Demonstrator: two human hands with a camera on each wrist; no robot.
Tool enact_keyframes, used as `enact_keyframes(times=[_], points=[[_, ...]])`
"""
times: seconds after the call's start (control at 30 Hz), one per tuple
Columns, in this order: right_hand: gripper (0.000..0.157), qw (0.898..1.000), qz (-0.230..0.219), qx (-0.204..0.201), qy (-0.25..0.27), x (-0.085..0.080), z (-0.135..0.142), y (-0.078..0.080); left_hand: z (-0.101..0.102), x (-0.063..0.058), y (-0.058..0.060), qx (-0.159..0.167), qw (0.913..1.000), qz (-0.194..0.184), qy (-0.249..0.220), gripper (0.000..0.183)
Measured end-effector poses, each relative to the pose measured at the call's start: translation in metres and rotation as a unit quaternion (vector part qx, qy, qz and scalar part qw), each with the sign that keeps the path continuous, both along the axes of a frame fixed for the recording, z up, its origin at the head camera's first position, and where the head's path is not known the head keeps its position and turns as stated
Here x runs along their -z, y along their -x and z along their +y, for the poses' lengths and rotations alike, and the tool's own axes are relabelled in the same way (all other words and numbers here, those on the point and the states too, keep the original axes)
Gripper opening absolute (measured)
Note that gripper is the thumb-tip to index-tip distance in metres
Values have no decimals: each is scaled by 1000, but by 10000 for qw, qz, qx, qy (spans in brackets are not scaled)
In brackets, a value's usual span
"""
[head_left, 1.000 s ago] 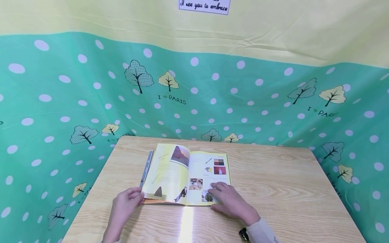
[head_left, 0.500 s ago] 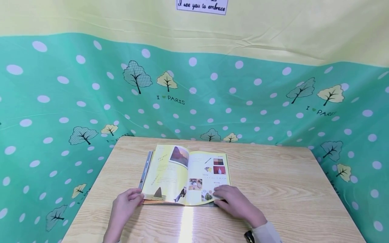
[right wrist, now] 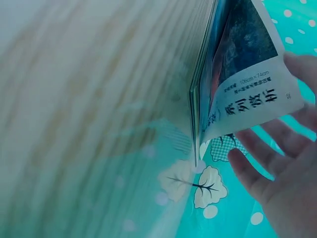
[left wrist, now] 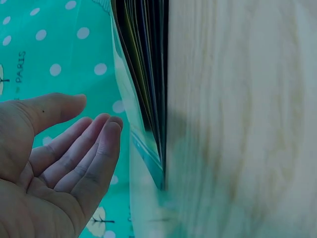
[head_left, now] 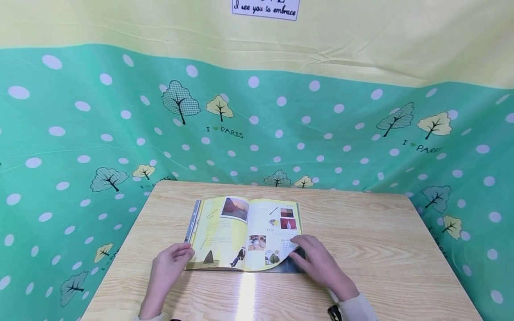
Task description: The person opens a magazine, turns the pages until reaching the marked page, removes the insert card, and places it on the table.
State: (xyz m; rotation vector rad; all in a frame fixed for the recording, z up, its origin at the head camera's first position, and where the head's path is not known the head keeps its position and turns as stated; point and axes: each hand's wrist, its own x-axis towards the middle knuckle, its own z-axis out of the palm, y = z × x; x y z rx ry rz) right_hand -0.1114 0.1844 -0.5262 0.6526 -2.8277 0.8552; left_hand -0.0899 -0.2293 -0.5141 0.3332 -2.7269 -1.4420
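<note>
An open book (head_left: 218,229) with a yellow left page and a white right page lies on the table. My right hand (head_left: 321,264) pinches the lower outer corner of the right page and curls it up, showing a dark picture on the page beneath. In the right wrist view the lifted page (right wrist: 257,91) shows its underside, with the thumb on one face and fingers behind. At the book's lower left corner is my left hand (head_left: 170,266). Its fingers (left wrist: 106,144) are loosely bent beside the page stack (left wrist: 143,74), holding nothing.
The pale wooden table (head_left: 361,232) extends well to the right of the book. A green, dotted cloth (head_left: 241,111) with printed trees hangs behind the table and along both sides. A bright reflection crosses the table below the book's spine.
My right hand has slid right and lifted the right page's lower corner into a curl. My left hand has let go of the left page, which now lies flatter.
</note>
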Motion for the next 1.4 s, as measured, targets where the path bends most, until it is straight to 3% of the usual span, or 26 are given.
enact_keyframes(times=[0.1, 0.2, 0.33, 0.53, 0.77, 1.03, 1.2, 1.4], points=[[42, 9985, 409, 329, 121, -1, 0, 1, 5, -1, 3, 51, 9999, 80, -102, 28], [39, 9945, 805, 621, 260, -1, -2, 3, 11, -2, 7, 135, 9996, 138, -189, 28], [29, 9920, 954, 634, 523, -3, -6, 6, 22, -3, 13, 319, 9987, 255, -300, 26], [26, 9928, 994, 329, 576, -6, -15, 8, 46, -5, 23, 677, 9946, 538, -567, 24], [22, 9872, 1431, -111, 696, -6, -24, 13, 78, -8, 33, 1329, 9821, 968, -918, 22], [21, 9813, 1497, -752, 946, -5, -32, 12, 104, -13, 38, 1830, 9737, 856, -1056, 25], [24, 9808, 1256, -1085, 1020, -5, -38, 10, 112, -15, 38, 2010, 9692, 837, -1153, 20], [25, 9803, 1078, -1377, 915, -4, -46, 10, 120, -16, 36, 2169, 9654, 545, -1342, 25]])
